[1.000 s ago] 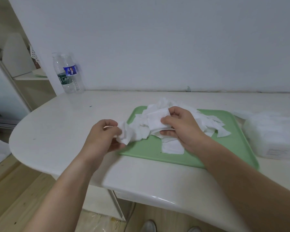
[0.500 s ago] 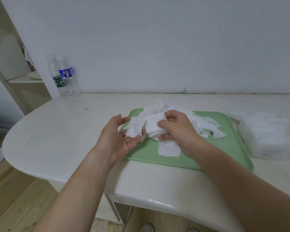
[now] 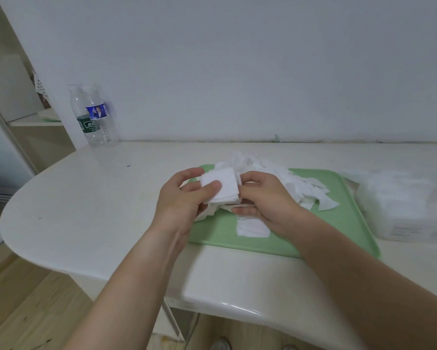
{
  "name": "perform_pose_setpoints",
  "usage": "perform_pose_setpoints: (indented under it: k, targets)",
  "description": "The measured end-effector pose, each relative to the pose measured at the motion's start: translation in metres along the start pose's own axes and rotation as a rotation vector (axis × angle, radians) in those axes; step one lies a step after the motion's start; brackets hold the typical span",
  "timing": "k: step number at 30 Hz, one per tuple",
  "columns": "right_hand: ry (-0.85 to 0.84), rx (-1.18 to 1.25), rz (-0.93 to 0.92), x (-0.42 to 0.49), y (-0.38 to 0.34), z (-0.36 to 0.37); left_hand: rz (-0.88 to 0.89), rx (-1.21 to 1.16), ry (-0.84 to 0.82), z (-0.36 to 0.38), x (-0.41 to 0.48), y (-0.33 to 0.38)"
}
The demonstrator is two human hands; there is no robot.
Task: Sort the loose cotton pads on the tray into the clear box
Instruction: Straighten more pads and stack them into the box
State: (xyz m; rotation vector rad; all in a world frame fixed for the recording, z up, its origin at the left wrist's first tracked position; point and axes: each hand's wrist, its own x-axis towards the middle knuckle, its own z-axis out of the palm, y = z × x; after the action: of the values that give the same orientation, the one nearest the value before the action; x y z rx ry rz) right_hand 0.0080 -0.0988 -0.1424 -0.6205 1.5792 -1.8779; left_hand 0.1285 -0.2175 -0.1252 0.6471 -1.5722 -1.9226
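A small stack of square white cotton pads (image 3: pixel 223 186) is held above the left end of the green tray (image 3: pixel 343 223). My left hand (image 3: pixel 184 198) grips the stack, thumb on top. My right hand (image 3: pixel 262 198) pinches the stack's right edge. A loose pile of white pads (image 3: pixel 288 180) lies on the tray behind my hands, and a single pad (image 3: pixel 252 228) lies flat near the tray's front. The clear box (image 3: pixel 409 205), holding white pads, stands on the table right of the tray.
Two clear plastic water bottles (image 3: pixel 93 117) stand at the back left against the wall. The white table (image 3: pixel 98 203) has a rounded left end and a near front edge, with wooden floor below.
Both hands have come together and squared several pads into a stack. The left hand went from open beside the pile to a thumb-on-top grip.
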Motion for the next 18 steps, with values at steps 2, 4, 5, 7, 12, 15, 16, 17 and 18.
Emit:
perform_pose_setpoints:
  k: [2, 4, 5, 7, 12, 15, 16, 17, 18]
  targets:
    - [-0.024, 0.003, -0.01, -0.0015, -0.0006, 0.0, 0.048, 0.097, -0.002, 0.0015, 0.0003, -0.0014]
    - [-0.038, 0.007, -0.019, -0.0017, -0.0007, -0.0002, 0.085, 0.159, 0.013, 0.0024, 0.0013, -0.0027]
    - [-0.045, 0.008, -0.022, -0.0017, -0.0009, -0.0002, 0.098, 0.177, 0.022, 0.0028, 0.0021, -0.0032]
    - [-0.055, 0.012, -0.022, -0.0006, 0.0001, -0.0009, 0.117, 0.184, 0.037, 0.0031, 0.0034, -0.0041]
    - [-0.096, 0.031, -0.021, -0.0007, -0.0005, -0.0016, 0.151, 0.197, 0.076, 0.0039, 0.0056, -0.0055]
    - [-0.117, 0.043, -0.015, -0.0008, -0.0006, -0.0017, 0.18, 0.225, 0.082, 0.0046, 0.0064, -0.0075]
    - [-0.125, 0.059, -0.01, -0.001, -0.0009, -0.0016, 0.19, 0.223, 0.084, 0.0052, 0.0065, -0.0081]
    - [-0.133, 0.084, -0.005, -0.0011, -0.0014, -0.0013, 0.199, 0.226, 0.085, 0.0057, 0.0068, -0.0087]
    - [-0.138, 0.113, 0.001, -0.0016, -0.0024, -0.0011, 0.196, 0.23, 0.078, 0.0062, 0.0068, -0.0088]
